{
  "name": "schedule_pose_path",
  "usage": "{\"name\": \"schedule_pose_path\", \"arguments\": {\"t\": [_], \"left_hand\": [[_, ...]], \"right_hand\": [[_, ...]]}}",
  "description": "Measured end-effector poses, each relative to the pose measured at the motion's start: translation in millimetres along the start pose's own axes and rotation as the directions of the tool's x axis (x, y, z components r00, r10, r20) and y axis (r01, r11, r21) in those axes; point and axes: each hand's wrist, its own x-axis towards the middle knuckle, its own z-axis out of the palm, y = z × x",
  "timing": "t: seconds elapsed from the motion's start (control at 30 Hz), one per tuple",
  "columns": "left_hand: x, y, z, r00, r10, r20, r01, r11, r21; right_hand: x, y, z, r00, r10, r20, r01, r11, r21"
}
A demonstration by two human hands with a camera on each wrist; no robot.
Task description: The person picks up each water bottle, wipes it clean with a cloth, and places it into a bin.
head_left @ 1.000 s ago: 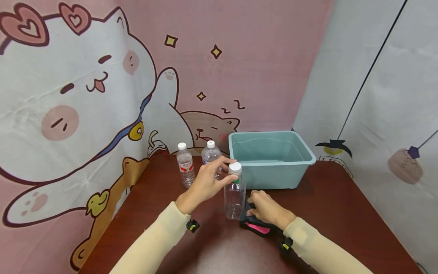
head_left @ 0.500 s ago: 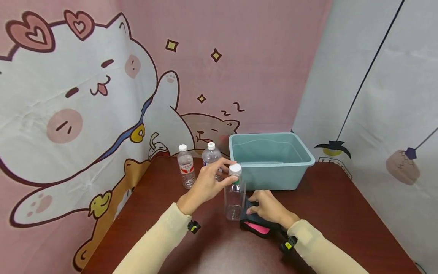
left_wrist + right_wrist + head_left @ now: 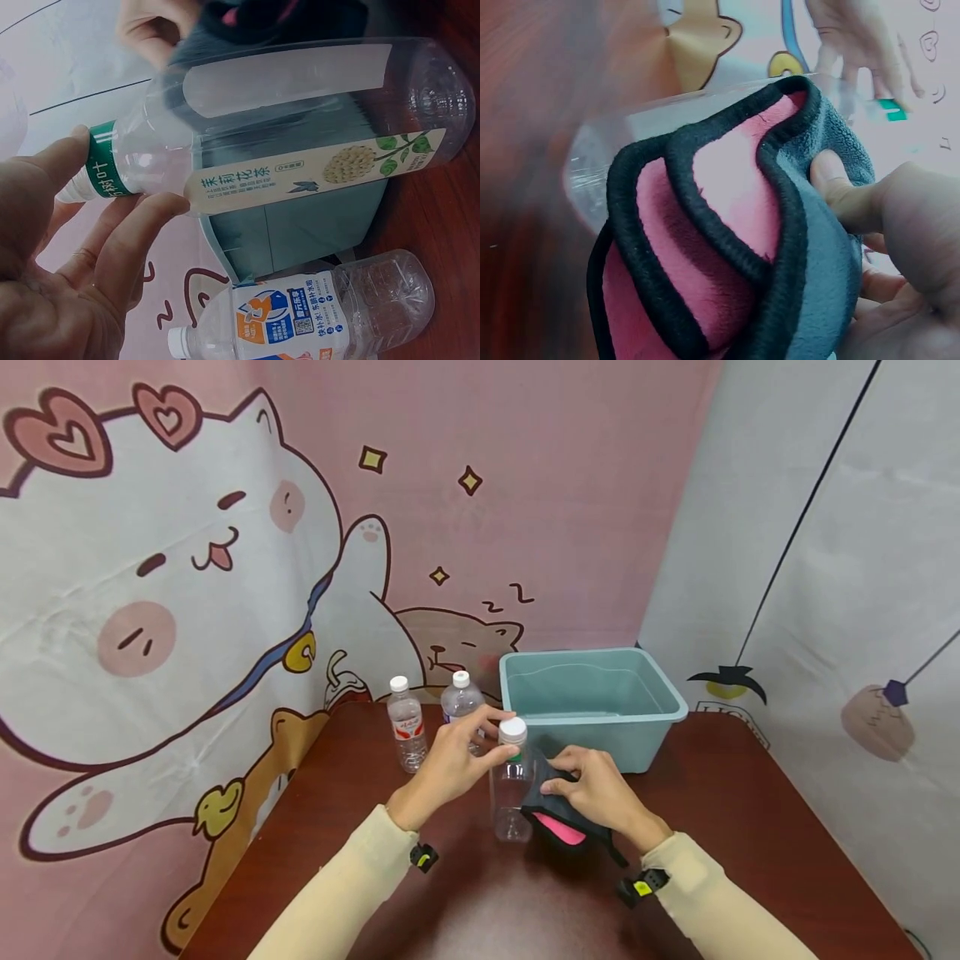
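Observation:
A clear plastic bottle [image 3: 512,810] with a white cap stands upright on the table. My left hand [image 3: 459,762] holds it by the neck, thumb and fingers around the green band below the cap. In the left wrist view the bottle [image 3: 315,169] shows a label with a white flower. My right hand [image 3: 600,789] pinches a folded cloth [image 3: 810,247], grey on one face and pink on the other with black edging. The cloth is lifted off the table against the bottle's right side. Part of the bottle is hidden behind the cloth in the right wrist view.
Two more clear bottles stand behind my left hand: one with a red-and-white label [image 3: 408,727], one partly hidden [image 3: 461,697]. A light teal plastic bin [image 3: 600,743] sits at the back of the dark red table [image 3: 720,827]. Printed curtains hang behind.
My right hand has raised the cloth from the table and moved it up beside the bottle. My left hand and the bottle stay in place.

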Motion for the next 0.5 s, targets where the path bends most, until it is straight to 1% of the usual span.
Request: {"name": "schedule_pose_path", "arguments": {"t": [0.1,0.2,0.4,0.5], "left_hand": [[1.3,0.3,-0.5,1.0,-0.001,-0.002,0.001,1.0,0.014],[2.0,-0.3,-0.5,1.0,0.004,0.004,-0.004,1.0,0.02],[0.9,-1.2,-1.4,1.0,-0.003,-0.007,0.004,0.999,0.034],[-0.7,-0.4,-1.9,1.0,-0.015,0.0,0.015,1.0,0.022]], "right_hand": [[4.9,-7.1,-7.8,0.999,-0.009,-0.039,0.009,1.0,-0.001],[10.5,-16.0,-14.1,0.998,0.005,-0.063,-0.004,1.0,0.015],[26.4,-32.4,-17.5,0.995,-0.002,-0.096,0.005,0.999,0.035],[28.1,-35.4,-16.6,0.994,-0.001,-0.113,0.006,0.999,0.049]]}}
